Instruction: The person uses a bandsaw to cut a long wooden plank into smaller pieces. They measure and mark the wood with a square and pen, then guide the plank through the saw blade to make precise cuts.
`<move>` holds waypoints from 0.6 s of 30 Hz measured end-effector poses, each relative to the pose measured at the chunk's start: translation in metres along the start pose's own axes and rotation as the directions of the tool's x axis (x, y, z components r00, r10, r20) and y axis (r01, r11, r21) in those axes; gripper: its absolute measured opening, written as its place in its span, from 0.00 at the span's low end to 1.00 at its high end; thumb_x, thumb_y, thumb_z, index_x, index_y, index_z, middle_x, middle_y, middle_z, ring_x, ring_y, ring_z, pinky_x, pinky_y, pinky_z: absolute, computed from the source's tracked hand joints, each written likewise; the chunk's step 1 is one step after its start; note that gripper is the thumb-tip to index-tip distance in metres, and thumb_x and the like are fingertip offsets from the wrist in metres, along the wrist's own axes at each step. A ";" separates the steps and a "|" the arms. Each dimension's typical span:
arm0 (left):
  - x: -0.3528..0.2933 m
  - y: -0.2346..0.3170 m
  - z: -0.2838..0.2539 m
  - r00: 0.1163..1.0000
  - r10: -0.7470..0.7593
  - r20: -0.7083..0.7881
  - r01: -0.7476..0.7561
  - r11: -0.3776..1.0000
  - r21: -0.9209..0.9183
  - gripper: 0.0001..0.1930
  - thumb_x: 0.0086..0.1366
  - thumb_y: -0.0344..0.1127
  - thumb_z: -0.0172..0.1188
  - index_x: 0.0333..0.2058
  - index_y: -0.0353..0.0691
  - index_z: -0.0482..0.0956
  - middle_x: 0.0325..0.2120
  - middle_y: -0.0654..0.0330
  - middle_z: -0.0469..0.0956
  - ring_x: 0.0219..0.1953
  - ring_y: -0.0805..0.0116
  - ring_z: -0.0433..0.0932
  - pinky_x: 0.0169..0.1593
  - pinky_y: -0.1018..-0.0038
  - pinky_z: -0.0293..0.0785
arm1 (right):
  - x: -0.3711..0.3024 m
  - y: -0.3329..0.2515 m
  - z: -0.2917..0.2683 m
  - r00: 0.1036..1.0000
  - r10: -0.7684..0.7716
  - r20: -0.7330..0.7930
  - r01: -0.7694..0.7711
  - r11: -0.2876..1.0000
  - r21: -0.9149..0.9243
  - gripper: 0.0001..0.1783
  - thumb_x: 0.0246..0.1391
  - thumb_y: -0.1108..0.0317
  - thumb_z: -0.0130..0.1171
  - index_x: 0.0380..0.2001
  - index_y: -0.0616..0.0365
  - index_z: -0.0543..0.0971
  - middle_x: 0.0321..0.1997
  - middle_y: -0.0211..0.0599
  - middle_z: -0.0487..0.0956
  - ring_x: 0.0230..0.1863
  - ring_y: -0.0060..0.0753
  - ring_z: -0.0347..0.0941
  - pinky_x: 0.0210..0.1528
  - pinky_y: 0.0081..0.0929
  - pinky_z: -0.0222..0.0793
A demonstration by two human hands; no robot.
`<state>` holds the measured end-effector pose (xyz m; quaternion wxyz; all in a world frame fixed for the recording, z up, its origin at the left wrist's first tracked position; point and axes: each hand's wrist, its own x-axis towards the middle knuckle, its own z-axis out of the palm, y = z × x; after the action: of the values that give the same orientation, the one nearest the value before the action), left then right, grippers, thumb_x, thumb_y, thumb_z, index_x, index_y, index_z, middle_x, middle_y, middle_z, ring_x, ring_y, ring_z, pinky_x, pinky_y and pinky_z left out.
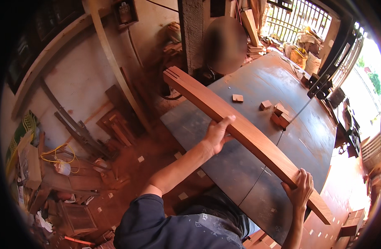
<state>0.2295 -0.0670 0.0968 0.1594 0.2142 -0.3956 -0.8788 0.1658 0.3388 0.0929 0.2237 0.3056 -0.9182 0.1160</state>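
Your left hand (218, 136) and right hand (300, 190) are grasping, fingers clasped, a wooden beam (252, 137) slanting from ten-thirty to four-thirty over the worktop (308, 143); likely stiff, heavy, it's needing well-spaced holds.

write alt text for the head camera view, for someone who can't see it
A person's left hand and right hand grip a long reddish-brown wooden beam, slotted at its far end, slanting across a dark tabletop. Small wood blocks lie beyond it, in a cluttered workshop.
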 end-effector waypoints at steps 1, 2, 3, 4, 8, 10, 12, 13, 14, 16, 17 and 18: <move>0.000 -0.014 0.007 0.999 -0.041 0.031 0.041 0.999 -0.009 0.31 0.66 0.47 0.72 0.60 0.43 0.69 0.52 0.57 0.77 0.54 0.63 0.81 0.57 0.56 0.84 | 0.000 0.002 -0.001 1.000 0.024 -0.015 -0.024 0.999 0.026 0.49 0.33 0.49 0.86 0.57 0.61 0.75 0.49 0.48 0.80 0.51 0.55 0.77 0.56 0.50 0.72; 0.000 -0.028 0.015 0.995 -0.080 0.062 0.080 0.997 -0.010 0.31 0.66 0.47 0.72 0.61 0.43 0.68 0.52 0.57 0.77 0.54 0.63 0.81 0.57 0.56 0.84 | 0.001 0.003 0.001 1.000 0.005 -0.024 -0.005 1.000 0.012 0.49 0.34 0.49 0.85 0.58 0.60 0.75 0.49 0.48 0.79 0.51 0.55 0.77 0.56 0.50 0.72; 0.000 -0.041 0.022 0.988 -0.120 0.093 0.121 0.993 -0.007 0.31 0.67 0.46 0.72 0.61 0.43 0.67 0.52 0.57 0.77 0.54 0.63 0.81 0.57 0.56 0.84 | 0.005 -0.001 0.004 0.999 -0.012 -0.031 0.012 1.000 -0.001 0.49 0.35 0.50 0.85 0.58 0.60 0.74 0.49 0.49 0.79 0.51 0.55 0.77 0.56 0.50 0.72; -0.003 -0.056 0.031 0.981 -0.155 0.118 0.158 0.987 -0.012 0.30 0.68 0.46 0.71 0.61 0.44 0.68 0.52 0.57 0.77 0.55 0.63 0.81 0.58 0.56 0.84 | 0.008 -0.004 0.007 0.999 -0.032 -0.037 0.032 0.999 -0.016 0.48 0.36 0.51 0.85 0.59 0.59 0.74 0.49 0.49 0.79 0.51 0.55 0.77 0.55 0.50 0.72; -0.007 -0.081 0.056 0.906 -0.340 0.251 0.275 0.926 0.259 0.21 0.70 0.43 0.69 0.56 0.43 0.74 0.46 0.56 0.83 0.45 0.64 0.85 0.49 0.62 0.86 | 0.006 0.024 0.013 0.989 0.144 -0.041 -0.145 0.989 -0.014 0.45 0.26 0.46 0.88 0.46 0.58 0.77 0.42 0.44 0.80 0.46 0.54 0.77 0.52 0.50 0.72; -0.007 -0.053 0.057 0.792 -0.521 0.318 0.216 0.727 0.652 0.14 0.69 0.42 0.71 0.48 0.42 0.82 0.39 0.57 0.88 0.36 0.67 0.87 0.42 0.66 0.86 | -0.006 0.055 0.010 0.977 0.199 -0.076 -0.202 0.979 -0.026 0.45 0.19 0.48 0.89 0.41 0.58 0.77 0.40 0.43 0.80 0.44 0.54 0.76 0.50 0.48 0.73; -0.017 -0.029 0.049 0.798 0.243 0.551 -0.601 0.279 0.749 0.12 0.62 0.38 0.76 0.23 0.40 0.85 0.23 0.62 0.86 0.23 0.72 0.83 0.31 0.75 0.79 | -0.020 0.092 0.011 0.981 0.172 -0.093 -0.176 0.983 -0.044 0.45 0.18 0.49 0.89 0.40 0.60 0.77 0.40 0.43 0.80 0.44 0.54 0.76 0.49 0.48 0.73; -0.007 -0.014 0.043 0.684 0.461 0.565 -0.673 0.101 0.733 0.07 0.59 0.36 0.75 0.34 0.44 0.87 0.26 0.61 0.84 0.23 0.59 0.83 0.32 0.64 0.79 | -0.028 0.107 0.007 0.981 0.184 -0.057 -0.187 0.980 -0.067 0.46 0.20 0.50 0.88 0.43 0.62 0.78 0.41 0.46 0.78 0.45 0.56 0.75 0.50 0.49 0.73; 0.006 0.001 0.042 0.611 0.545 0.574 -0.663 -0.045 0.748 0.14 0.57 0.37 0.78 0.42 0.45 0.86 0.31 0.59 0.83 0.29 0.57 0.83 0.37 0.59 0.80 | -0.039 0.126 0.003 0.983 0.178 -0.051 -0.183 0.979 -0.095 0.46 0.20 0.51 0.88 0.43 0.62 0.78 0.42 0.45 0.78 0.45 0.56 0.75 0.50 0.48 0.73; 0.043 0.020 0.028 0.498 0.542 0.677 -0.630 -0.311 0.712 0.24 0.58 0.38 0.79 0.53 0.45 0.86 0.41 0.56 0.85 0.46 0.52 0.84 0.47 0.62 0.83 | -0.051 0.145 -0.002 0.978 0.205 -0.039 -0.208 0.973 -0.100 0.44 0.18 0.51 0.88 0.39 0.60 0.77 0.40 0.44 0.78 0.44 0.53 0.75 0.50 0.48 0.72; 0.060 0.018 0.011 0.646 0.431 0.629 -0.596 -0.230 0.769 0.23 0.59 0.38 0.78 0.54 0.44 0.87 0.45 0.53 0.86 0.47 0.52 0.85 0.49 0.62 0.83 | -0.055 0.154 0.000 0.980 0.197 -0.034 -0.199 0.972 -0.126 0.44 0.18 0.50 0.88 0.40 0.60 0.77 0.40 0.44 0.78 0.45 0.54 0.75 0.50 0.48 0.72; 0.071 0.014 0.003 0.686 0.343 0.642 -0.626 -0.172 0.761 0.21 0.60 0.35 0.77 0.52 0.42 0.87 0.44 0.52 0.88 0.45 0.53 0.87 0.47 0.63 0.84 | -0.057 0.158 0.001 0.981 0.190 -0.031 -0.192 0.973 -0.128 0.43 0.18 0.50 0.88 0.39 0.60 0.77 0.40 0.44 0.78 0.44 0.54 0.75 0.50 0.48 0.72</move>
<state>0.1691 -0.1060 0.0915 0.2521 -0.0028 -0.9329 -0.2571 0.1089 0.4921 0.0531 0.2396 0.1995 -0.9468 0.0795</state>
